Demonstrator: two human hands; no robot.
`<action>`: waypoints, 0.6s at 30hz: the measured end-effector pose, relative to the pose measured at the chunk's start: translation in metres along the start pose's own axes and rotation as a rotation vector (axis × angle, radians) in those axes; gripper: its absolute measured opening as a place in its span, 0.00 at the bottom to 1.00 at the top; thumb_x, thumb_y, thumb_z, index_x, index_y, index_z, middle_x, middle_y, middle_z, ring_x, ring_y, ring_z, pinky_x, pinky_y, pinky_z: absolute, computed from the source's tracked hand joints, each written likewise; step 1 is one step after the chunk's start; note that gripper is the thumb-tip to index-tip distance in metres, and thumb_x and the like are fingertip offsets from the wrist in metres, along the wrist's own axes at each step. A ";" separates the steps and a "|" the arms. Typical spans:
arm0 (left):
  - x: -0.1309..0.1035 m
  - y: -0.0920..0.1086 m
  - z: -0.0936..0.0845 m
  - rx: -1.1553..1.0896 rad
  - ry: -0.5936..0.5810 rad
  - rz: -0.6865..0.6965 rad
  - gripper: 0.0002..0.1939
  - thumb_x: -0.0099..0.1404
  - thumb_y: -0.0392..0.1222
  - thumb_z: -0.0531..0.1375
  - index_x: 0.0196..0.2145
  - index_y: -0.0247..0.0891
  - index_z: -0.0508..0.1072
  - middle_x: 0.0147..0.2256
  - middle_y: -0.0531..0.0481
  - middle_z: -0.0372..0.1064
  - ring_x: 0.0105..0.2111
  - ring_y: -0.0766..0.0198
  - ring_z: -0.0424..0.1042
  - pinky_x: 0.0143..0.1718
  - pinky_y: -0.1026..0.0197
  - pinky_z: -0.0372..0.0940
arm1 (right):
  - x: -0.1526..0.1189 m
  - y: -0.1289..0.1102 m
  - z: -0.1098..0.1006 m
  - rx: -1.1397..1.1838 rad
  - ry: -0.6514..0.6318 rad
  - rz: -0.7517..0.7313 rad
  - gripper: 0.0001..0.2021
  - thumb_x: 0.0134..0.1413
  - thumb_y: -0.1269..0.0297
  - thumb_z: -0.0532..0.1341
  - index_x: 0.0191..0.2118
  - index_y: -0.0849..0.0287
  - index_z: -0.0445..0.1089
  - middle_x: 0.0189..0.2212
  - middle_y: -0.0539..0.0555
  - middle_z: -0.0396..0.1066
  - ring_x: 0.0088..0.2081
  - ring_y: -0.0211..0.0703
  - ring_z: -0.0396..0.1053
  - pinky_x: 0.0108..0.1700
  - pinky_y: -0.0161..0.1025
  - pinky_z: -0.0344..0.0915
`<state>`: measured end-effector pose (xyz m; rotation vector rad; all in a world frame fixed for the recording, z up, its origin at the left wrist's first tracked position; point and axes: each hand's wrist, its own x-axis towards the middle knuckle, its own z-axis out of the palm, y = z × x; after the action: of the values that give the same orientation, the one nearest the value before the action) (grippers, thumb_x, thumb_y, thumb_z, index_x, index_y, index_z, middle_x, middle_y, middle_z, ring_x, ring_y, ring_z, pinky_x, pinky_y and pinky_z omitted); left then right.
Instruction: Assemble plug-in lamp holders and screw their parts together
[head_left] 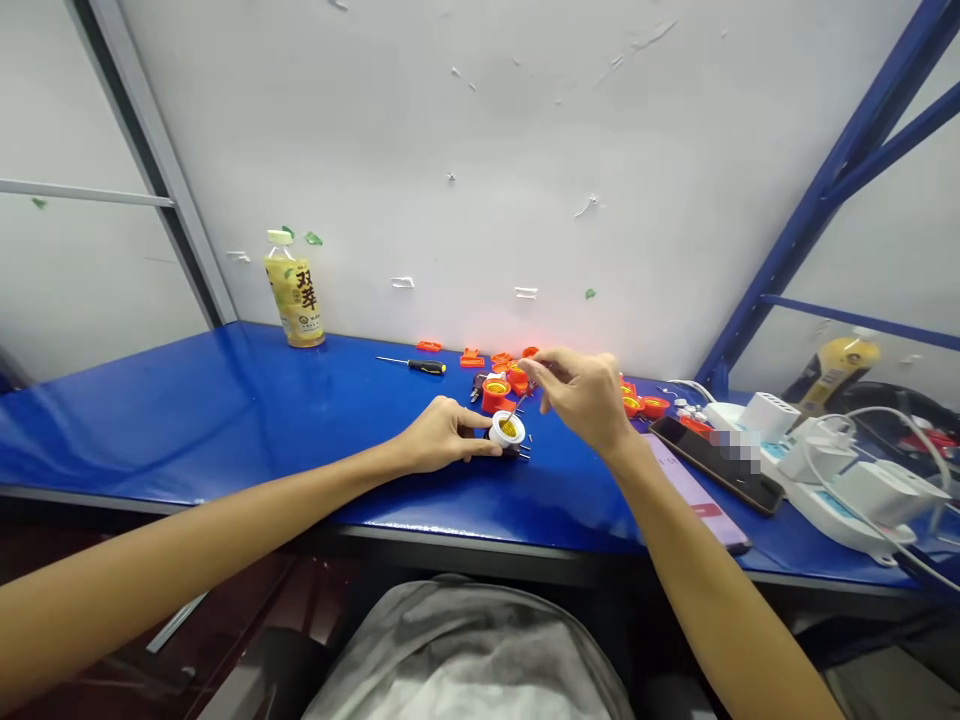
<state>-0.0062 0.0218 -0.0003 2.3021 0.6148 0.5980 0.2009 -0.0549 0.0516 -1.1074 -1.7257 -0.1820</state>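
Note:
A white lamp socket (507, 429) with a gold-coloured threaded inside rests on the blue table, its opening facing up. My left hand (444, 437) is closed around its left side, thumb and fingers pinching it. Above and to the right, my right hand (581, 393) pinches a thin metal shaft (517, 407), which looks like a screwdriver's. The shaft slants down into the socket's opening; its handle is hidden by the fingers. Metal plug pins (523, 452) stick out beside the socket's base. Just behind it stands an orange lamp socket (495, 393).
A yellow-black screwdriver (426, 367) lies behind my left hand. More orange parts (472, 358) are scattered along the wall. A drink bottle (295, 290) stands at back left. To the right are two phones (716, 465) and a white power strip (814, 490) with chargers and cables.

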 end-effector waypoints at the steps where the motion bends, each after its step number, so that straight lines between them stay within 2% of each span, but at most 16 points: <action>1: 0.000 0.000 0.000 0.001 0.005 -0.013 0.22 0.59 0.54 0.67 0.46 0.38 0.81 0.22 0.52 0.74 0.20 0.68 0.67 0.24 0.69 0.60 | 0.000 0.000 -0.002 -0.023 -0.014 -0.005 0.14 0.63 0.56 0.60 0.33 0.61 0.76 0.16 0.49 0.71 0.18 0.37 0.68 0.27 0.34 0.65; 6: 0.001 -0.003 0.001 -0.014 0.006 -0.036 0.23 0.59 0.55 0.67 0.47 0.38 0.81 0.26 0.51 0.77 0.21 0.68 0.69 0.26 0.69 0.62 | 0.001 0.005 -0.011 0.020 -0.180 -0.015 0.14 0.67 0.60 0.55 0.42 0.61 0.75 0.28 0.53 0.78 0.22 0.37 0.72 0.30 0.34 0.67; 9: 0.001 -0.004 0.000 -0.017 0.005 -0.029 0.23 0.59 0.55 0.67 0.47 0.38 0.81 0.25 0.51 0.77 0.20 0.68 0.68 0.25 0.69 0.61 | 0.003 0.006 -0.013 0.077 -0.184 0.029 0.15 0.66 0.58 0.56 0.34 0.61 0.75 0.23 0.52 0.76 0.20 0.37 0.70 0.28 0.34 0.66; 13: 0.001 -0.002 -0.001 -0.009 0.001 -0.028 0.23 0.59 0.54 0.67 0.47 0.38 0.81 0.22 0.52 0.76 0.20 0.69 0.68 0.24 0.69 0.60 | 0.009 0.004 -0.009 -0.253 -0.084 0.015 0.25 0.64 0.55 0.57 0.16 0.60 0.63 0.13 0.49 0.63 0.16 0.32 0.56 0.25 0.36 0.51; 15: 0.001 -0.001 -0.001 -0.017 0.004 -0.035 0.22 0.59 0.54 0.68 0.47 0.38 0.81 0.23 0.52 0.76 0.20 0.69 0.68 0.25 0.69 0.60 | 0.011 0.003 -0.005 -0.434 -0.037 0.036 0.28 0.64 0.53 0.58 0.13 0.59 0.59 0.12 0.49 0.59 0.17 0.32 0.52 0.25 0.37 0.45; 18: 0.002 0.000 0.000 -0.031 0.007 -0.042 0.23 0.57 0.52 0.69 0.47 0.38 0.81 0.22 0.53 0.75 0.19 0.69 0.67 0.24 0.69 0.60 | 0.012 0.004 0.000 -0.575 -0.033 0.087 0.29 0.66 0.50 0.56 0.15 0.60 0.62 0.14 0.51 0.63 0.19 0.34 0.56 0.26 0.39 0.42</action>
<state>-0.0049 0.0228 0.0004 2.2533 0.6508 0.5925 0.2029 -0.0458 0.0595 -1.6016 -1.6934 -0.6367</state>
